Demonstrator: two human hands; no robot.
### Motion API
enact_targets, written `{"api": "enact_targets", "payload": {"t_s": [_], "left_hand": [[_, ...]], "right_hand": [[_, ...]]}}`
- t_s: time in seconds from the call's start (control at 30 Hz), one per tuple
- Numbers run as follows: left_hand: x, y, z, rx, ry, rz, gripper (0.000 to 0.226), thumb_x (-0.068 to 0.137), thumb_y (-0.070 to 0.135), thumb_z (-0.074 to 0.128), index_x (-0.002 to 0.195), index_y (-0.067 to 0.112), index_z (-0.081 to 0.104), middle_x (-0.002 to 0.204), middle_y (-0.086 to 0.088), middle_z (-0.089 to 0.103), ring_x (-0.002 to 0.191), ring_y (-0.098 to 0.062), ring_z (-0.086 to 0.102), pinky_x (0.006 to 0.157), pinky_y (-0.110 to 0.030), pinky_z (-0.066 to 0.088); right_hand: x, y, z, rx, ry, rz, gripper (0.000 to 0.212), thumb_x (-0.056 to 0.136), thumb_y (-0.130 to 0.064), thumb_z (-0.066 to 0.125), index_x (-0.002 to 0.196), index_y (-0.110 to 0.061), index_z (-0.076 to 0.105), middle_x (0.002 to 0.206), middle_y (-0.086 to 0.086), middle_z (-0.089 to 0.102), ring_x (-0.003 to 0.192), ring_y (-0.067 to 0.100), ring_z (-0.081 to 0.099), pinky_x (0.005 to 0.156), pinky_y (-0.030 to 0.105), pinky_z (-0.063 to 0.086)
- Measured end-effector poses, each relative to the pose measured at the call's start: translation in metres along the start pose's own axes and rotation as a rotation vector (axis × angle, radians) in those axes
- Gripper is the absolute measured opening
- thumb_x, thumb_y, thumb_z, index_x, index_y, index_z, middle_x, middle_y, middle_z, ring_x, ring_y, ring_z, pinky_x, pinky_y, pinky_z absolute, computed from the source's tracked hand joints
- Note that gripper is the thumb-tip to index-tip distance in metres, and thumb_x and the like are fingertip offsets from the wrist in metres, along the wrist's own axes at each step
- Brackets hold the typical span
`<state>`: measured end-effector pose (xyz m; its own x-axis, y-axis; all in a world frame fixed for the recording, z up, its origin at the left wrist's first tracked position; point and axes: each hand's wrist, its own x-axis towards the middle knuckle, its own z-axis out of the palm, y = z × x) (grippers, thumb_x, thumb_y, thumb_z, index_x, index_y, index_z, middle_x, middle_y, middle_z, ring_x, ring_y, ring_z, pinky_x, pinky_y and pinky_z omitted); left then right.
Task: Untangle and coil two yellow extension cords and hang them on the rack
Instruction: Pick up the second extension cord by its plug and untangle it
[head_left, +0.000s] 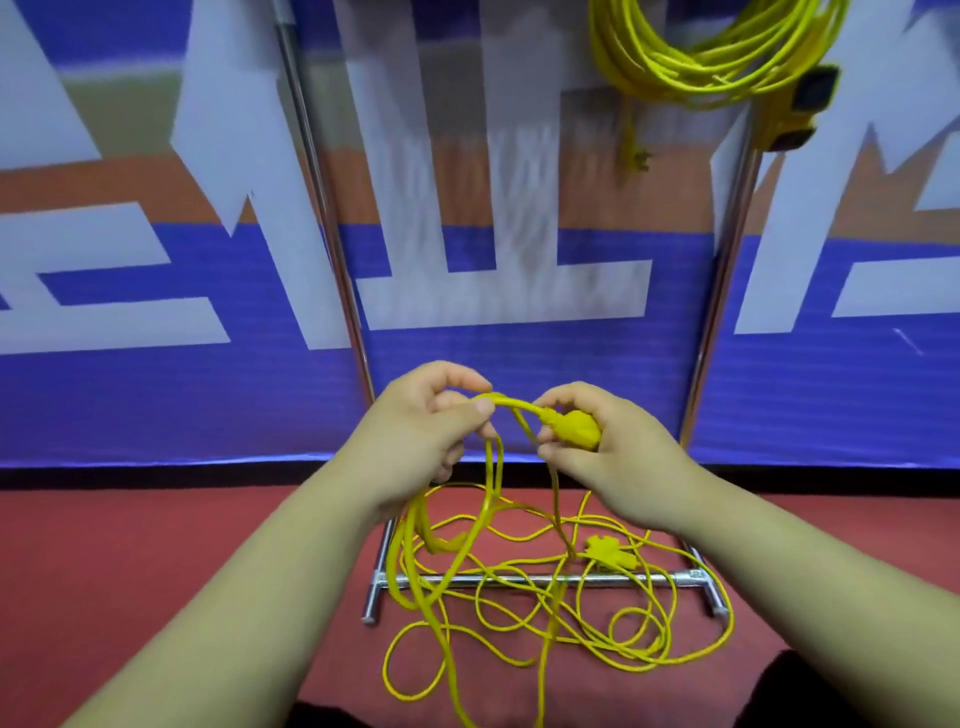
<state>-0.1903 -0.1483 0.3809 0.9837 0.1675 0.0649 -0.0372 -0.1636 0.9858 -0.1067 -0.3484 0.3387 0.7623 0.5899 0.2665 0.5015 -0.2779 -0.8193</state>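
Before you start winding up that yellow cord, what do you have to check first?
1. Plug end held in the right hand: ok.
2. Left hand gripping the cord beside it: ok.
3. Cord on the floor free of tangles: not ok, loops cross each other.
4. Cord clear of the rack's base bar: not ok, strands lie over it.
5. First coiled cord hung up: ok.
6. Room left on the rack's top: cannot tell, out of view.
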Motion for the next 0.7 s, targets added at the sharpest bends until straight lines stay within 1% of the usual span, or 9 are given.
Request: {"api": "enact_targets", "payload": {"t_s": [0.1, 0.17, 0.27, 0.33, 0.37, 0.43, 0.57, 0.63, 0.7], "left_hand": [[0.002, -0.015, -0.007, 0.141, -0.016, -0.060, 0.027, 0.090, 0.002, 0.069, 0.111, 0.014, 0.059, 0.088, -0.014, 0.072, 0.049, -0.014, 0.047, 0.047, -0.025, 0.040], [0.006, -0.022, -0.007, 0.180, -0.033, -0.091, 0.030, 0.088, -0.004, 0.068, 0.112, 0.013, 0.059, 0.097, -0.013, 0.071, 0.051, -0.015, 0.051, 0.048, -0.026, 0.045], [0.011, -0.031, -0.004, 0.234, -0.077, -0.096, 0.033, 0.089, -0.005, 0.066, 0.113, 0.016, 0.059, 0.107, -0.013, 0.068, 0.054, -0.018, 0.057, 0.051, -0.030, 0.050], [0.015, -0.037, -0.003, 0.325, -0.086, -0.077, 0.037, 0.087, -0.002, 0.068, 0.114, 0.021, 0.058, 0.113, -0.008, 0.064, 0.056, -0.020, 0.063, 0.055, -0.034, 0.055], [0.017, -0.040, -0.003, 0.379, -0.090, -0.066, 0.039, 0.087, -0.001, 0.069, 0.115, 0.023, 0.058, 0.114, -0.005, 0.063, 0.058, -0.021, 0.066, 0.056, -0.036, 0.057], [0.020, -0.045, -0.003, 0.460, -0.115, -0.047, 0.040, 0.086, -0.001, 0.070, 0.115, 0.023, 0.057, 0.110, -0.003, 0.064, 0.061, -0.022, 0.070, 0.059, -0.037, 0.059], [0.025, -0.052, -0.003, 0.543, -0.174, -0.053, 0.026, 0.089, -0.001, 0.065, 0.106, 0.019, 0.061, 0.098, -0.009, 0.068, 0.068, -0.023, 0.074, 0.060, -0.035, 0.059], [0.029, -0.057, -0.004, 0.614, -0.171, -0.030, 0.020, 0.090, 0.003, 0.063, 0.100, 0.021, 0.064, 0.093, -0.003, 0.070, 0.067, -0.016, 0.073, 0.060, -0.033, 0.056], [0.033, -0.058, -0.004, 0.656, -0.147, -0.010, 0.017, 0.093, 0.008, 0.061, 0.096, 0.024, 0.065, 0.083, 0.002, 0.071, 0.066, -0.012, 0.072, 0.057, -0.026, 0.050]], "right_hand": [[-0.005, -0.002, -0.005, 0.087, -0.018, 0.035, 0.031, 0.088, -0.014, 0.074, 0.108, -0.035, 0.062, 0.076, -0.004, 0.067, 0.070, 0.021, 0.069, 0.080, 0.051, 0.057], [-0.005, -0.003, -0.010, 0.203, -0.027, 0.076, 0.031, 0.091, -0.011, 0.071, 0.114, -0.031, 0.064, 0.079, 0.006, 0.062, 0.069, 0.019, 0.068, 0.083, 0.053, 0.057], [-0.004, -0.006, -0.012, 0.417, -0.059, 0.166, 0.037, 0.093, -0.001, 0.064, 0.124, -0.022, 0.062, 0.093, 0.015, 0.063, 0.080, 0.021, 0.069, 0.089, 0.045, 0.059], [-0.003, -0.006, -0.012, 0.549, -0.036, 0.216, 0.038, 0.093, 0.003, 0.063, 0.126, -0.016, 0.062, 0.098, 0.013, 0.064, 0.086, 0.024, 0.071, 0.085, 0.035, 0.061], [-0.001, -0.005, -0.012, 0.597, -0.009, 0.233, 0.037, 0.092, 0.004, 0.063, 0.123, -0.014, 0.064, 0.095, 0.009, 0.065, 0.086, 0.025, 0.072, 0.084, 0.032, 0.060], [0.003, -0.001, -0.012, 0.679, 0.040, 0.258, 0.034, 0.090, 0.008, 0.064, 0.116, -0.013, 0.067, 0.087, 0.004, 0.066, 0.084, 0.024, 0.073, 0.085, 0.032, 0.060], [0.009, 0.003, -0.010, 0.793, 0.069, 0.307, 0.031, 0.085, 0.013, 0.064, 0.106, -0.009, 0.067, 0.082, 0.008, 0.068, 0.080, 0.025, 0.070, 0.088, 0.036, 0.058], [0.013, 0.005, -0.010, 0.847, 0.098, 0.315, 0.030, 0.085, 0.014, 0.063, 0.105, -0.008, 0.066, 0.080, 0.009, 0.070, 0.078, 0.025, 0.070, 0.086, 0.035, 0.057], [0.018, 0.008, -0.010, 0.879, 0.134, 0.311, 0.029, 0.086, 0.012, 0.063, 0.106, -0.008, 0.065, 0.082, 0.011, 0.071, 0.080, 0.024, 0.070, 0.085, 0.034, 0.057]]}}
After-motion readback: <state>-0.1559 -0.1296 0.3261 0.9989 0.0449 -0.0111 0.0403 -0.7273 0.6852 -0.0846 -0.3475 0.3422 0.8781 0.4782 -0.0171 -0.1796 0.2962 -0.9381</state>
